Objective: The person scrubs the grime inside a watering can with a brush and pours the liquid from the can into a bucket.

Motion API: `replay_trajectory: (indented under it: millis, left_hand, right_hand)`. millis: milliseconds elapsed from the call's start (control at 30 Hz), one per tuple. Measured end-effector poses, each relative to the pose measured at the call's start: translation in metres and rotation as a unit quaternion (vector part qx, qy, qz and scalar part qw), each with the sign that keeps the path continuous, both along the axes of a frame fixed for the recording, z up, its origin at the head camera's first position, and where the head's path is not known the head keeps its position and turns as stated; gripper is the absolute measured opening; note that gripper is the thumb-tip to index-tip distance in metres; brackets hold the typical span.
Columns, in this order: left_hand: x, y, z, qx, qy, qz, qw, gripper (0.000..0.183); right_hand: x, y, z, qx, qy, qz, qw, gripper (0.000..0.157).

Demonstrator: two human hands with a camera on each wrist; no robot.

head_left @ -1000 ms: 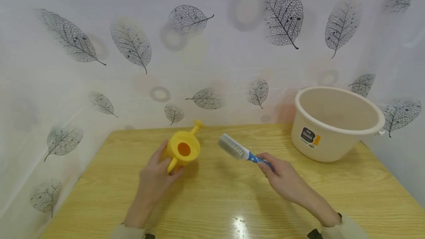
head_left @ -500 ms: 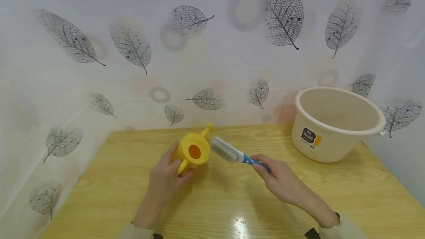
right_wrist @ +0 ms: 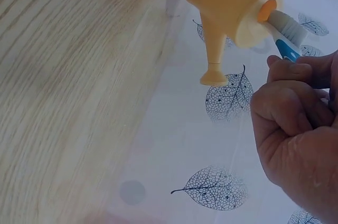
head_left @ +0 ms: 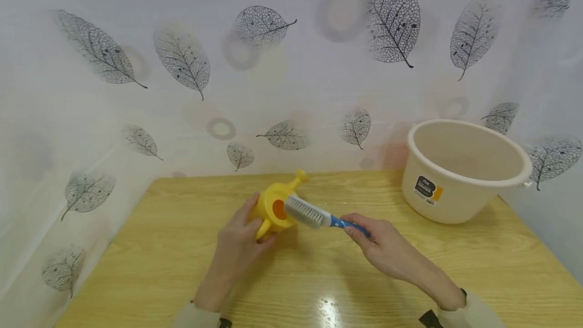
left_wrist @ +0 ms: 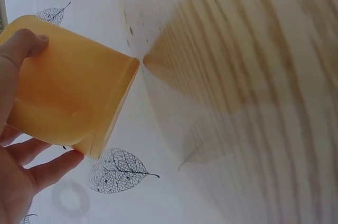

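My left hand [head_left: 239, 239] grips a small yellow watering can [head_left: 269, 197] by its body, fingers and thumb around the side near the handle. Its round top opening is tilted toward me, and the spout points away to the back right. In the left wrist view the can's base [left_wrist: 113, 108] stands off the wooden surface. My right hand [head_left: 387, 247] holds a brush [head_left: 307, 212] by its blue handle. The pale bristled head lies at the can's opening, overlapping its right part in the head view. In the right wrist view the brush head [right_wrist: 288, 27] is beside the opening; contact is unclear.
A large cream bucket [head_left: 455, 201] with a dark label stands at the back right of the wooden table [head_left: 150, 247]. Behind the table hangs a pale sheet [head_left: 309, 85] printed with grey leaves.
The left hand has carried the watering can to the right. The brush has shifted slightly left, so its head now overlaps the can's opening; earlier the two were apart.
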State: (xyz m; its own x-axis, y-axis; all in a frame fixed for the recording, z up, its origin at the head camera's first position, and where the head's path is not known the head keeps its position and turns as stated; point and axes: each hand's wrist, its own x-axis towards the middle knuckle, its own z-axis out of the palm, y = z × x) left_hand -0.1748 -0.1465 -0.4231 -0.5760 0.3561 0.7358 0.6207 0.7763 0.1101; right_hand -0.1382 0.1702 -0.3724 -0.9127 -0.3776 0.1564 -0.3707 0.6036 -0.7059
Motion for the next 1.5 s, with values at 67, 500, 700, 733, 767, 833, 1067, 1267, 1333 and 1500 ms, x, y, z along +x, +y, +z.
replay_trajectory:
  millis: [67,500,700,733,767,833,1067,1267,1333,1500]
  left_hand:
    - [0.000,0.001,-0.001,-0.003,-0.002,-0.004,1.0000,0.044]
    - [-0.002,0.011,-0.001,-0.010,0.001,-0.022,0.9997,0.044]
    - [-0.001,0.014,0.000,-0.015,0.000,-0.022,0.9996,0.044]
    - [-0.001,0.015,0.000,-0.017,0.002,-0.022,0.9996,0.044]
    - [-0.002,0.015,0.000,-0.019,0.003,-0.023,0.9996,0.043]
    - [-0.002,0.015,0.000,-0.022,0.005,-0.024,0.9995,0.042]
    - [-0.001,0.014,0.003,-0.029,-0.010,-0.035,0.9989,0.040]
    - [0.000,0.012,0.007,-0.049,-0.019,-0.039,0.9978,0.038]
    - [0.001,0.012,0.007,-0.056,-0.023,-0.039,0.9974,0.037]
    - [-0.001,0.012,0.005,-0.064,-0.027,-0.041,0.9967,0.035]
  right_hand:
    - [0.000,0.000,0.000,0.007,0.004,0.003,1.000,0.027]
    - [-0.005,0.001,0.001,0.021,0.037,0.034,0.999,0.026]
    - [-0.011,0.006,0.004,0.042,0.051,0.044,0.997,0.023]
    - [-0.012,0.007,0.005,0.046,0.056,0.046,0.996,0.023]
    - [-0.013,0.009,0.006,0.050,0.060,0.049,0.996,0.022]
    - [-0.016,0.010,0.008,0.055,0.071,0.058,0.994,0.020]
    - [-0.025,0.013,0.017,0.083,0.107,0.080,0.988,0.017]
    - [-0.030,0.015,0.025,0.122,0.157,0.073,0.977,0.017]
    - [-0.030,0.015,0.028,0.147,0.180,0.065,0.970,0.018]
    - [-0.029,0.014,0.033,0.193,0.223,0.059,0.954,0.021]
